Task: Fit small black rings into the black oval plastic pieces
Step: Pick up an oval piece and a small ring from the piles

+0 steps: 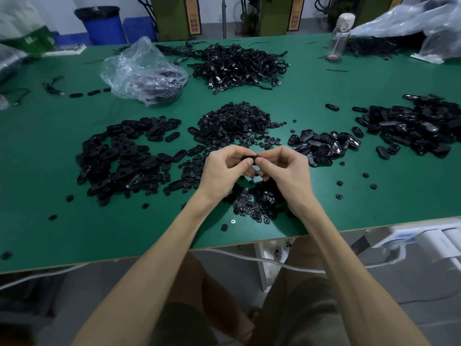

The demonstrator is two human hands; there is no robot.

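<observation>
My left hand [225,168] and my right hand [283,171] meet above the green table [50,171], and both pinch one black oval piece [249,158] between thumbs and fingertips. Most of that piece is hidden by my fingers, and I cannot tell whether a ring sits in it. A heap of small black rings [234,122] lies just beyond my hands. More rings [252,203] are spread under my wrists. Left of my hands lies a pile of black oval pieces [119,156]. Another pile of oval pieces [321,146] lies to the right.
A bigger heap of black oval parts [419,126] fills the far right. A tangle of black cables [239,66] and a crumpled clear bag [144,71] lie at the back. A bottle [340,36] stands at the back right. The table's front edge [149,255] runs below my forearms.
</observation>
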